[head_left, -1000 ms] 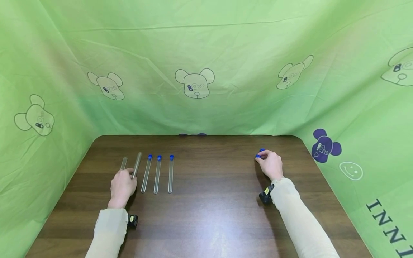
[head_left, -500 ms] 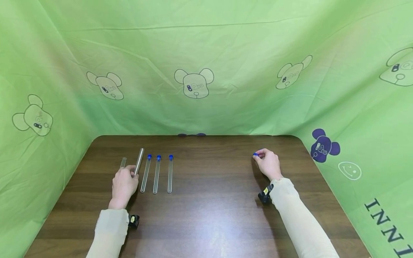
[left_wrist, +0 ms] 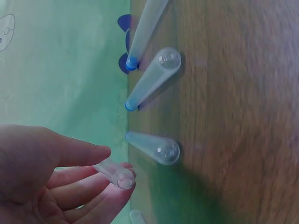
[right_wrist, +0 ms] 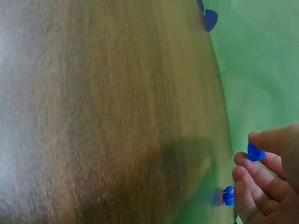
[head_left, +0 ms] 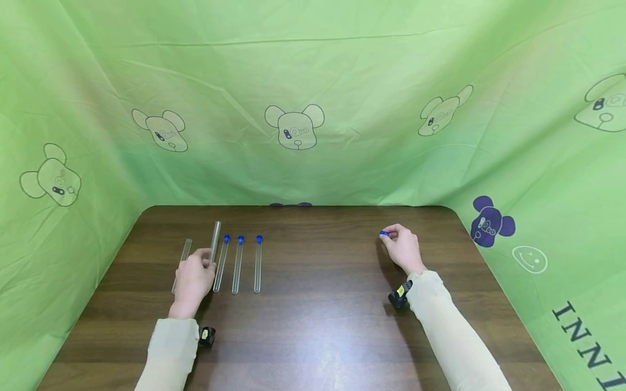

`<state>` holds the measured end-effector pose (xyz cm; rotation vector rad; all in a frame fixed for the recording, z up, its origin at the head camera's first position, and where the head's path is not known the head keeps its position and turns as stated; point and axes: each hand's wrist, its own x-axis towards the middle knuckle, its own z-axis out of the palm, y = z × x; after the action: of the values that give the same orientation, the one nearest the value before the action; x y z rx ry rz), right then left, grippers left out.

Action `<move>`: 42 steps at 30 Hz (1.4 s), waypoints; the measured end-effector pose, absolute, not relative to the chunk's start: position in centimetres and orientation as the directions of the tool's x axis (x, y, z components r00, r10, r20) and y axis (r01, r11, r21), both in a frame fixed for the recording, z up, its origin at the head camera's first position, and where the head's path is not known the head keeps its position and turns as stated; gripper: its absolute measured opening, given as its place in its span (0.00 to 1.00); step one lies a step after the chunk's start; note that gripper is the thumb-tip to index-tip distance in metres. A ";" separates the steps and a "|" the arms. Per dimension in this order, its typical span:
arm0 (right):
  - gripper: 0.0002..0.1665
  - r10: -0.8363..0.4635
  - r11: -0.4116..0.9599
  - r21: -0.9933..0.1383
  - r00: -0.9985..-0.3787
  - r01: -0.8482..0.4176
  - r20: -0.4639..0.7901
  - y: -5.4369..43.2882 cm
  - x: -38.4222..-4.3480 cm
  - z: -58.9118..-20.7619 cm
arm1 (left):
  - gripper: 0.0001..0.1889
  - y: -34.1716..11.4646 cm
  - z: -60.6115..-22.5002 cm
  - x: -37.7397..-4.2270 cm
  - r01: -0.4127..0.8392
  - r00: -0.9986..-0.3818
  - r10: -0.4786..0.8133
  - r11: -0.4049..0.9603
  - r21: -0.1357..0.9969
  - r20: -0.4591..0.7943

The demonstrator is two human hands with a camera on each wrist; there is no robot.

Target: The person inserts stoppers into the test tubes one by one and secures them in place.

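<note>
My left hand [head_left: 194, 279] pinches an uncapped clear test tube [head_left: 216, 241] between thumb and fingers; in the left wrist view its rounded end [left_wrist: 125, 179] points at the camera. Left of that hand lies another uncapped test tube [head_left: 186, 250], partly hidden by the hand. Just to the right, three test tubes with blue caps lie in a row: a near one [head_left: 221, 266], a middle one [head_left: 237, 267] and a far one [head_left: 258, 266]. At the table's right, my right hand [head_left: 404, 250] pinches a blue cap [right_wrist: 255, 151]. A second blue cap [right_wrist: 229, 196] sits on the table beside its fingers.
The brown wooden table [head_left: 313, 304] ends at a green curtain [head_left: 342, 174] along its back and sides. A small black camera is strapped to each wrist, one on the left [head_left: 207, 336] and one on the right [head_left: 400, 295].
My left hand has lifted the tube and shifted right, uncovering more of the leftmost tube. The right hand has drawn slightly left with its blue cap, and the other cap is now hidden in the head view.
</note>
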<state>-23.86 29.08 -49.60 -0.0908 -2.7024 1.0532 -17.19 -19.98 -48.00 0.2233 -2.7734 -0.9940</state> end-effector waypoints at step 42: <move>0.12 0.177 0.663 -0.745 -0.951 -0.075 0.253 27.1 -23.7 -47.6 | 0.19 -16.6 -48.6 -17.6 0.112 -0.944 -0.141 0.714 0.691 0.299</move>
<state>-23.69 27.12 -47.65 -0.0812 -2.5770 1.1745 -17.62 -16.64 -48.61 0.0225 -2.5908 -1.0757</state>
